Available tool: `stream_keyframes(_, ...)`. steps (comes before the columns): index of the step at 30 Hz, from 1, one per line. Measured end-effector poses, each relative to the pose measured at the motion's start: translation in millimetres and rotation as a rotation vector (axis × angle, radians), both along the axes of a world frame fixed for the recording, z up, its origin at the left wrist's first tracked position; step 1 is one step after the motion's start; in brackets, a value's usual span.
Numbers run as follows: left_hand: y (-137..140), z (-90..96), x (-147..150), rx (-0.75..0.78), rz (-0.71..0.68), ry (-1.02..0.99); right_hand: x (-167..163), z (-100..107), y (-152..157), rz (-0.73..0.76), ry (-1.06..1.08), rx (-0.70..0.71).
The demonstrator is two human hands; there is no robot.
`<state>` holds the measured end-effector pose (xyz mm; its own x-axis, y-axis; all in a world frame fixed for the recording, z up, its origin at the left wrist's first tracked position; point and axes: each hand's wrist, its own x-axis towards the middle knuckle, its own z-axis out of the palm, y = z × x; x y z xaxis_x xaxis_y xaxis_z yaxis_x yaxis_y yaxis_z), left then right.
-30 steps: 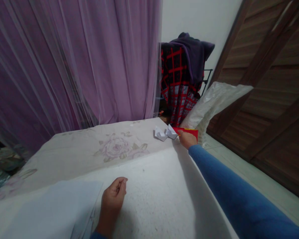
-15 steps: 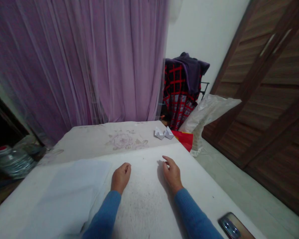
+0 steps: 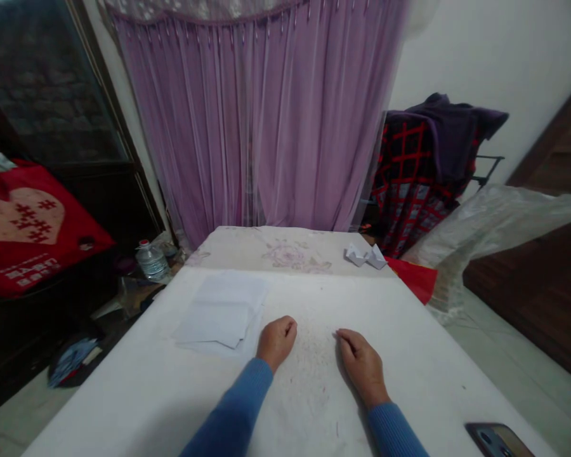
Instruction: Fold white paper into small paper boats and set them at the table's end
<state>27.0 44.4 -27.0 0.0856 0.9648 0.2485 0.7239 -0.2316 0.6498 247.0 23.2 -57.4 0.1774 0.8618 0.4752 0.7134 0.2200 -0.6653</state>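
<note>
My left hand [image 3: 276, 343] rests on the white table [image 3: 309, 412] in a loose fist, with nothing showing in it. Just left of it lies a small pile of white paper sheets [image 3: 214, 320], their edges not quite lined up. My right hand [image 3: 363, 367] lies on its side across from the left one, fingers curled in and pressed together; no object shows in its grip. A stretch of table separates the two hands. Beyond the right hand, near the far right corner, stand folded white paper shapes [image 3: 365, 255] with pointed tips, like paper boats.
A phone [image 3: 497, 440] lies at the table's near right edge. A flowered cloth [image 3: 247, 247] covers the far end. Off the right side are a red bag [image 3: 416, 279] and clear plastic sheeting [image 3: 476, 235]. A water bottle [image 3: 152, 260] stands beyond the left edge.
My view has swung left, so the table and hands appear farther right and a red heart-print bag shows at left. My right hand's fingers have drawn closer together; the left stays fisted.
</note>
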Motion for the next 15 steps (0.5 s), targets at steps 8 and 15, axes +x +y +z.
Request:
stream_keyframes(8, -42.2, 10.5, -36.5, 0.081, -0.036, 0.036, 0.3, 3.1, -16.5, 0.021, -0.071, -0.024)
stream_keyframes(15, -37.5, 19.7, -114.8, 0.022, 0.159, 0.517, 1.7, 2.9, -20.4, 0.035, -0.082, -0.04)
